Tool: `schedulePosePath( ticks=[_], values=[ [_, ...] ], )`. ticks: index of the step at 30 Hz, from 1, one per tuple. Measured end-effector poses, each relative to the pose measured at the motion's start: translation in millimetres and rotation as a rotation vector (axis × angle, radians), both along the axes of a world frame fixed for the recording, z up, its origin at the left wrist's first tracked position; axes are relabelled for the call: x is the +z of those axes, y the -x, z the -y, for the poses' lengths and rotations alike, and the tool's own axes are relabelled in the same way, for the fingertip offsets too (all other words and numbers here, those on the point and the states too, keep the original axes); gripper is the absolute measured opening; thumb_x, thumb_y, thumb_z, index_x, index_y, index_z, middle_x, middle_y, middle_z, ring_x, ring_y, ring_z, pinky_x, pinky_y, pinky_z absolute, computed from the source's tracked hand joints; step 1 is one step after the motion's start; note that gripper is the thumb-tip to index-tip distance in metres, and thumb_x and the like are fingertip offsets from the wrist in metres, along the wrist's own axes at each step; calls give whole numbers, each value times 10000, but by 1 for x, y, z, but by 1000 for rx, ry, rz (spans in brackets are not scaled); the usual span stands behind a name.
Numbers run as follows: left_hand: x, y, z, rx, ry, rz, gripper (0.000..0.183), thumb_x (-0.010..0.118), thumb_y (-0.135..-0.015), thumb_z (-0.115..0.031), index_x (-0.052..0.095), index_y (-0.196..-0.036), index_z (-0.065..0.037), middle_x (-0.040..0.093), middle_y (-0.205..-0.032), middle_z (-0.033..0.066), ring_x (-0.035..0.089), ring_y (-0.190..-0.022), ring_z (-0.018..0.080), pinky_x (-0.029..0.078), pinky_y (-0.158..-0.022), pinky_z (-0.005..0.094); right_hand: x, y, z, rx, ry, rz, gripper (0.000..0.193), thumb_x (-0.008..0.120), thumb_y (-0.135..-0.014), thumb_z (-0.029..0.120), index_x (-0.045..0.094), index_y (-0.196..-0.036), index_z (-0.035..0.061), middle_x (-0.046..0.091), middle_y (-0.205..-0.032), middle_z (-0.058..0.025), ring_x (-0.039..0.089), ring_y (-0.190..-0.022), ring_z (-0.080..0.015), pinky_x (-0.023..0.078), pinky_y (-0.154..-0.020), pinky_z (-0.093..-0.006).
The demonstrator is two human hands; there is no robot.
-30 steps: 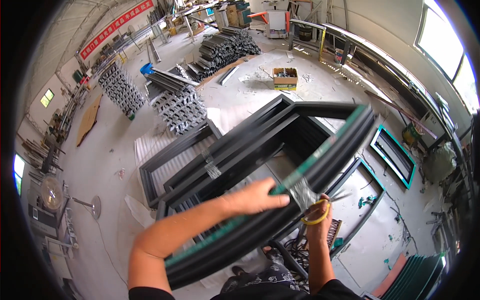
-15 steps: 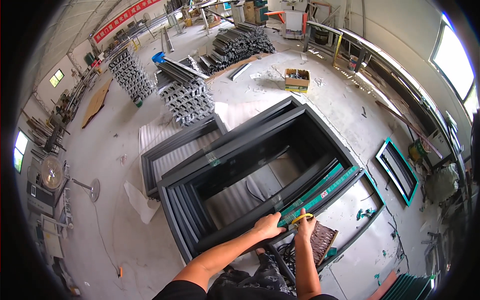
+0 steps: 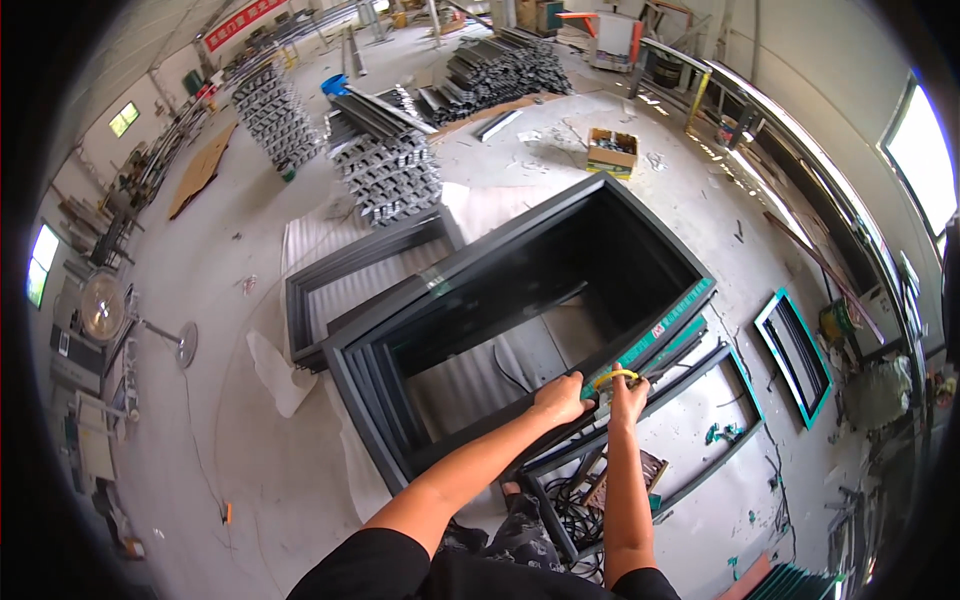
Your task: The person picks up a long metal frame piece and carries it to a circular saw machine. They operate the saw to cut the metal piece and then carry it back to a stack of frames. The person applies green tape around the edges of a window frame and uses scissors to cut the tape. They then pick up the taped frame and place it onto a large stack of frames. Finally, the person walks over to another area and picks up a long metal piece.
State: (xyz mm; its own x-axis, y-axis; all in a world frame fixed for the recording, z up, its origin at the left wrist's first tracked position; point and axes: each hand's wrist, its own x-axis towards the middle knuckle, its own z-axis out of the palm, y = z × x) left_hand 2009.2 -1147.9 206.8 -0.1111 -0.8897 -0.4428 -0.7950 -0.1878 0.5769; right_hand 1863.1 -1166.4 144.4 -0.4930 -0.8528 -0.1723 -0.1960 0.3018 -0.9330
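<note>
A stack of dark grey rectangular window frames lies in front of me, with green printed film along its near right rail. My left hand is closed over that near rail, its fingertips at the film. Just right of it, my right hand pinches a yellow curved, ring-like tool. What kind of tool it is cannot be made out. The yellow piece reaches across to the left fingertips, and the two hands nearly touch. The undersides of both hands are hidden.
Beside the stack, a thinner frame and a coil of black cable lie on the floor. A green-edged frame is farther right. Beyond stand piled metal profiles and an open carton. A pedestal fan stands left.
Both hands have moved a little farther up and right along the near rail, with the yellow tool still in my right hand. The stack's near rails now look more closely lined up.
</note>
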Motion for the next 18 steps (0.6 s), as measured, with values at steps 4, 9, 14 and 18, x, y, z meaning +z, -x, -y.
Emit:
schedulePosePath(
  ticks=[4,9,14,18],
  values=[
    [-31,-27,-30,35,192,-24,457,711,-842,-365,565,-1045,17,650,-1043,239,631,-1007,417,515,-855,486,20,-33,-19,13,145,-178,648,816,-810,326,490,-1215,-61,635,-1064,-205,621,-959,-340,478,-873,-402],
    [8,-119,-149,93,303,137,445,634,-901,-410,650,-1086,-6,655,-1036,166,628,-993,358,513,-843,463,54,-43,-34,469,556,-647,645,870,-693,265,560,-1197,6,622,-1093,-203,578,-1052,-392,453,-912,-437],
    [2,-161,-245,227,115,96,510,638,-881,-495,668,-951,9,659,-900,185,646,-869,367,527,-754,456,56,-55,-27,1264,766,-769,525,814,-668,302,606,-1087,65,613,-820,-104,607,-774,-316,492,-698,-427],
    [-16,-159,-254,330,111,70,570,703,-807,-535,656,-921,21,665,-890,203,656,-850,374,533,-732,452,44,-60,-14,1332,841,-750,548,779,-652,311,624,-1104,44,595,-799,-116,594,-706,-337,489,-659,-442]
  ],
)
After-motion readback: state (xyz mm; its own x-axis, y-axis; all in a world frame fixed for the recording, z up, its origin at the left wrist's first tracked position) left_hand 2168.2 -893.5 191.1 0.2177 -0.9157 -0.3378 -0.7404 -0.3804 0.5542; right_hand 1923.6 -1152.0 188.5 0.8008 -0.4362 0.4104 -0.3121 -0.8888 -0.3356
